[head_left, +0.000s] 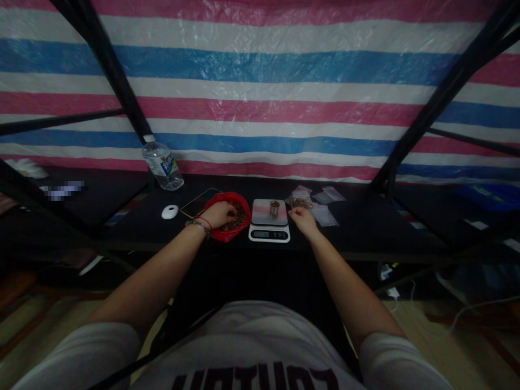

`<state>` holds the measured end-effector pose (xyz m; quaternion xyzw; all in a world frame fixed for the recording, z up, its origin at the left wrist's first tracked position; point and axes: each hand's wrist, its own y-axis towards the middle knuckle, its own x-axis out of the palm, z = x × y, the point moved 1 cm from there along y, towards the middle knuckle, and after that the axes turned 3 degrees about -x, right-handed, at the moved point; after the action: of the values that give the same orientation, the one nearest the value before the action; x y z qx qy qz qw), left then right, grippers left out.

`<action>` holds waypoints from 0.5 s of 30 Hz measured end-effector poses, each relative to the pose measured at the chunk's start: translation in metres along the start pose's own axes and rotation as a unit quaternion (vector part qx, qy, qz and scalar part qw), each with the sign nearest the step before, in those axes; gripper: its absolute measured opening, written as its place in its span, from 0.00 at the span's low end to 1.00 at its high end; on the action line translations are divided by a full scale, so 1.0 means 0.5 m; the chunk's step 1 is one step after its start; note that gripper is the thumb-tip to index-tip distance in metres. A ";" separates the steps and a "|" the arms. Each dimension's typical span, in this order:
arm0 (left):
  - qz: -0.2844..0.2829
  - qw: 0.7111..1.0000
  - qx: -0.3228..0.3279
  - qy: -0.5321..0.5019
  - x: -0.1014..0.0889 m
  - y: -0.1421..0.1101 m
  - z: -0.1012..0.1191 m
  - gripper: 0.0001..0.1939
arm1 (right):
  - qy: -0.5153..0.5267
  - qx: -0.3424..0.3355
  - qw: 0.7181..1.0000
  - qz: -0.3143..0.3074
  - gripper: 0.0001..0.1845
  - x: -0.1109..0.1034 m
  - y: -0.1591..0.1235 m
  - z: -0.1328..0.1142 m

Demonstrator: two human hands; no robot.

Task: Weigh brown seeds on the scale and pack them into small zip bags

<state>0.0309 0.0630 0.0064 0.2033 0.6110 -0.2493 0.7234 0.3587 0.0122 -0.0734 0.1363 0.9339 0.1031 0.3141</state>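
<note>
My left hand (219,213) reaches into a red bag (228,234) of small brown pieces, fingers curled among them; what it grips is hidden. A small digital scale (269,227) stands just right of the bag, with a little metal cup (275,207) on its platform. My right hand (301,219) rests on the black table (357,238) beside the scale's right edge, fingers loosely curled, nothing visible in them. Small clear plastic bags (320,203) lie just behind and right of that hand.
A plastic water bottle (162,165) stands at the back left. A white oval object (169,212) and a flat dark phone-like slab (199,201) lie left of the red bag. Black frame bars (117,81) cross in front of a striped tarp (260,81).
</note>
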 end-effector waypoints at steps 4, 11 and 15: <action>-0.009 1.000 -0.007 0.002 -0.006 0.005 0.000 0.13 | -0.004 0.002 1.000 -0.006 0.15 0.000 -0.002 0.000; 0.011 0.999 -0.049 -0.014 -0.017 -0.001 0.012 0.12 | 0.004 -0.003 1.000 -0.005 0.14 -0.003 -0.005 -0.007; 0.030 0.998 -0.037 -0.043 -0.016 0.000 0.014 0.17 | 0.009 -0.008 1.000 0.001 0.13 -0.005 -0.008 -0.013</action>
<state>0.0352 0.0597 0.0156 0.1835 0.5820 -0.2130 0.7630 0.3558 0.0068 -0.0680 0.1334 0.9358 0.1124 0.3064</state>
